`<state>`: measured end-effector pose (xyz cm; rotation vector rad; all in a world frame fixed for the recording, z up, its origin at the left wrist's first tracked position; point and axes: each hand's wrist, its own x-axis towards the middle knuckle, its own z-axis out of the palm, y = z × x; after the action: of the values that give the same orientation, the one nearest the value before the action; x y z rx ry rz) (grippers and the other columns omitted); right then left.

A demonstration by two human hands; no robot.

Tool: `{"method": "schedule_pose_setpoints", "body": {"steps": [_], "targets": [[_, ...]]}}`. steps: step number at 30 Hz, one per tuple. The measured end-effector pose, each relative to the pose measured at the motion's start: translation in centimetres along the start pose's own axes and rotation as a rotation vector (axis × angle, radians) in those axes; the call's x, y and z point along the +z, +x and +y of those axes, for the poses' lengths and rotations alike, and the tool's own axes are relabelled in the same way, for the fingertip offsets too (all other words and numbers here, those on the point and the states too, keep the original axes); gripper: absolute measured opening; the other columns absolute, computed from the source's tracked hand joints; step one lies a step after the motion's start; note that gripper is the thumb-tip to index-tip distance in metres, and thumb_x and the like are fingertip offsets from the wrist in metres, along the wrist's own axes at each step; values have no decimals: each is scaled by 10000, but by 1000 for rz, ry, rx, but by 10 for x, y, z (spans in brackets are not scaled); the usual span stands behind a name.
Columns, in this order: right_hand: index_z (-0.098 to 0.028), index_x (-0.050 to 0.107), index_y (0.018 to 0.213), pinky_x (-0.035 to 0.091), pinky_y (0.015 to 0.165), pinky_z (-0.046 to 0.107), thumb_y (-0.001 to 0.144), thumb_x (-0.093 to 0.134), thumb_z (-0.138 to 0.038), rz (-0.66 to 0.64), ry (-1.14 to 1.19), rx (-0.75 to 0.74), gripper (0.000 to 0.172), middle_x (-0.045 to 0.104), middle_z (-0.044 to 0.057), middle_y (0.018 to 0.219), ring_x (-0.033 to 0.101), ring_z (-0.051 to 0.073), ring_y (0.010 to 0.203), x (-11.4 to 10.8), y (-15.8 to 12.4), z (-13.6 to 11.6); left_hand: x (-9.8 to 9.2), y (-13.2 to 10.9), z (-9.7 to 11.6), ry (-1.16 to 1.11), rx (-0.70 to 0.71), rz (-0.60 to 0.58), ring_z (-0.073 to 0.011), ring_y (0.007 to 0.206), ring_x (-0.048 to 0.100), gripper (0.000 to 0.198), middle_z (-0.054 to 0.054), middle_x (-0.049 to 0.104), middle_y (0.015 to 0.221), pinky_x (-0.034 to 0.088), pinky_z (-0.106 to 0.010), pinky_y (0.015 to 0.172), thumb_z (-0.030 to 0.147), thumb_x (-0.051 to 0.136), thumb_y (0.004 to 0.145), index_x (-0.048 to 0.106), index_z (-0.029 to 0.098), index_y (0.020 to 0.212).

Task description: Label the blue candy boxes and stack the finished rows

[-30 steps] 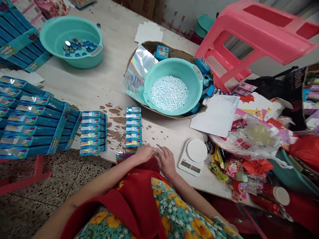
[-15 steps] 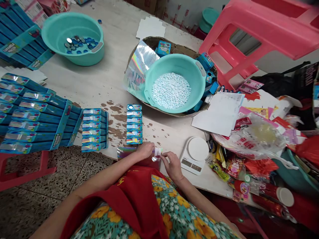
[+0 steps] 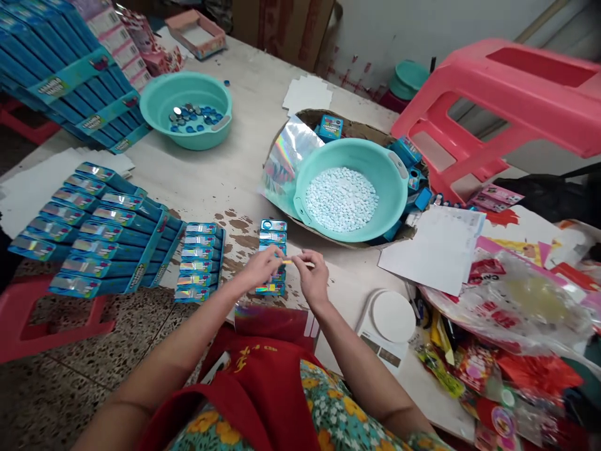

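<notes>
Here, at the near edge of the table, a small pale strip is pinched between both hands: the left hand grips one end with thumb and fingertips closed, the right hand nips the other end the same way. It hangs just above a column of small blue boxes. The tabletop is white and worn, with brown patches where the coating has chipped. Further back a teal basin of white tablets sits in a shallow basket, with a holographic pouch beside it. Blue display cartons crowd the left, a white scale sits right, and a pink stool lies tipped beyond. The floor is speckled terrazzo.
</notes>
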<state>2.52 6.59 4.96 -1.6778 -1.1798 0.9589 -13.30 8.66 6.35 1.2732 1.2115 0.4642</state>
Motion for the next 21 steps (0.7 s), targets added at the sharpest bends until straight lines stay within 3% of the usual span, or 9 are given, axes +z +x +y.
{"method": "schedule_pose_setpoints", "body": {"steps": [4, 7, 15, 21], "targets": [[-182, 655, 714, 389, 870, 339, 746, 597, -351, 81, -143, -85, 182, 552, 83, 1024, 500, 214, 1011, 64, 43, -11, -63, 30, -5, 35, 86, 118, -79, 421, 427, 124, 67, 466, 534, 329, -179, 426, 280, 434, 800, 437, 194, 890], [-180, 660, 741, 363, 878, 351, 764, 577, -323, 142, -253, -96, 166, 538, 90, 1042, 481, 226, 1016, 88, 60, -12, -88, 52, -12, 69, 97, 136, -76, 440, 406, 101, 63, 457, 552, 306, -172, 426, 241, 408, 792, 426, 192, 878], [-188, 662, 780, 378, 830, 340, 796, 529, -299, 173, -335, -83, 174, 584, 85, 972, 502, 222, 942, 100, 69, 2, -94, 84, -28, 106, 41, 140, -82, 450, 397, 111, 73, 447, 525, 297, -185, 443, 187, 421, 740, 436, 191, 850], [-180, 663, 740, 391, 837, 333, 759, 545, -287, 197, -272, -48, 160, 574, 82, 955, 513, 219, 933, 108, 74, 5, -92, 93, -43, -99, 3, 87, -69, 393, 371, 80, 87, 412, 499, 281, -172, 409, 198, 413, 776, 410, 198, 856]]}}
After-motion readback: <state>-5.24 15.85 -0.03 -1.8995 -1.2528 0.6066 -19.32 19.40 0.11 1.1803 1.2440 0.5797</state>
